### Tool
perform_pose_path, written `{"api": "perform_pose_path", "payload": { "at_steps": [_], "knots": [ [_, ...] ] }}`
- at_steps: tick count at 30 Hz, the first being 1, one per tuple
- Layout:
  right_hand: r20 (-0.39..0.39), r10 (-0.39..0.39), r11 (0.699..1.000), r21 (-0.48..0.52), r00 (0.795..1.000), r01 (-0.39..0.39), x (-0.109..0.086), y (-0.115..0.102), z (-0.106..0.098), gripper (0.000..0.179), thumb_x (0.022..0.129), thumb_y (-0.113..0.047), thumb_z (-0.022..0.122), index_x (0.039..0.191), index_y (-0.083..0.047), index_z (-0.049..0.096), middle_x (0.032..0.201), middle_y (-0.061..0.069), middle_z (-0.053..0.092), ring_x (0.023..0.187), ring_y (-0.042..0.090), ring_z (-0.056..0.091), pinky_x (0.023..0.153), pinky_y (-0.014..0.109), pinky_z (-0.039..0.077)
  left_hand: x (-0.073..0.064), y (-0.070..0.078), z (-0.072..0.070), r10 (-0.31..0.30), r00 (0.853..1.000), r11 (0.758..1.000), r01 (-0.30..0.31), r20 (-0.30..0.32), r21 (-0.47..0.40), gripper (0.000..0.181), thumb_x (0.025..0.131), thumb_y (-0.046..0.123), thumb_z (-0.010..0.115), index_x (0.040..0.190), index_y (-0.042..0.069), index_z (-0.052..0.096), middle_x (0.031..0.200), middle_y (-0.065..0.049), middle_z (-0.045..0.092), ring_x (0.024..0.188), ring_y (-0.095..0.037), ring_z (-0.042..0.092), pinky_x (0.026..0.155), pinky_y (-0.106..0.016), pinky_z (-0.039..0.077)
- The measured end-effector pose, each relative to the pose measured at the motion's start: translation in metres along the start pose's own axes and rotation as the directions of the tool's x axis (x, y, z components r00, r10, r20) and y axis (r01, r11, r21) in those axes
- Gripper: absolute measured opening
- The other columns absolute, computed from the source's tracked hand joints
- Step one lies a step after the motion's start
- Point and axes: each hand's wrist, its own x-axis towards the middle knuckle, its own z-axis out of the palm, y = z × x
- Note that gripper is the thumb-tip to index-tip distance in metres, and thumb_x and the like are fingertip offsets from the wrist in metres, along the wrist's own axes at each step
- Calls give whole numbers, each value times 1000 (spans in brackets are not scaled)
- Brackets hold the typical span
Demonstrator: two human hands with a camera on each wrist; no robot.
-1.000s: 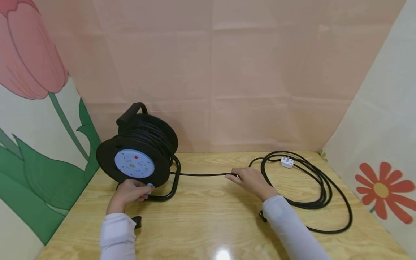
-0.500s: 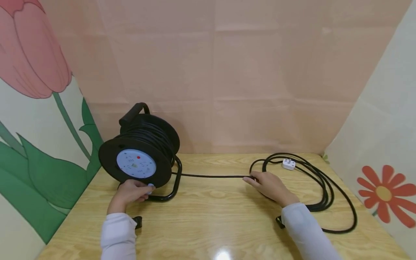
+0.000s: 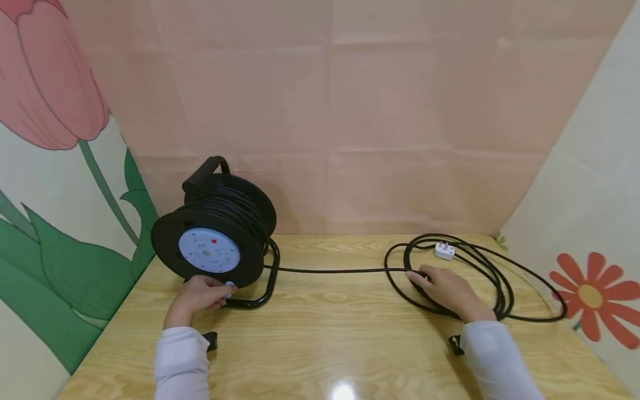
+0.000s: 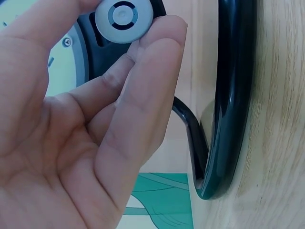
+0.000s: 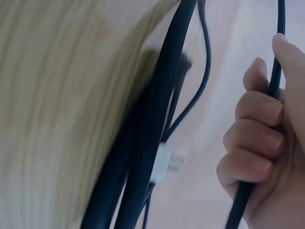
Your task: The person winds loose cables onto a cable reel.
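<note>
A black cable reel [image 3: 225, 216] stands at the left of the table, its pale blue socket panel [image 3: 209, 250] facing forward. My left hand [image 3: 199, 297] pinches the round light-blue crank knob [image 4: 124, 20] at the reel's lower rim between thumb and fingers. From the reel a black cable [image 3: 330, 271] runs straight across to my right hand [image 3: 447, 289]. In the right wrist view, the fingers [image 5: 252, 167] of that hand curl round the cable. Loose coils of the same cable [image 3: 505, 289] lie about and behind the right hand, with a white plug [image 3: 444, 250] among them.
The reel rests on a black tube stand [image 3: 270, 283] with a carry handle [image 3: 205, 175] on top. A pinkish backdrop [image 3: 325, 139] rises at the table's [image 3: 320, 333] rear edge. Flower-printed panels [image 3: 590, 222] flank both sides.
My right hand has slid rightward along the cable, from between reel and coils to over the coils. The outer loop has shifted right. My left hand stays on the knob.
</note>
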Motion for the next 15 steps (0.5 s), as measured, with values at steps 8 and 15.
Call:
{"api": "perform_pose_path", "payload": {
  "at_steps": [8, 15],
  "knots": [
    [-118, 81, 981, -164, 990, -100, -13, 29, -16, 55, 87, -72, 33, 70, -21, 48, 50, -1, 35, 43, 17, 36, 37, 33, 25, 1, -1, -2, 1, 1000, 1000, -1, -6, -12, 40, 77, 31, 75, 92, -5, 65, 73, -7, 67, 72, -21, 64, 70, -37, 58],
    [-318, 30, 964, -242, 948, -111, -24, 44, -20, 53, 83, -71, 45, 64, -21, 51, 43, -5, 35, 37, 15, 31, 38, 35, 22, 2, -6, -3, 11, 1000, 999, -11, 7, -31, 40, 77, 31, 74, 92, -5, 64, 75, -8, 67, 70, -17, 63, 70, -37, 58]
  ]
}}
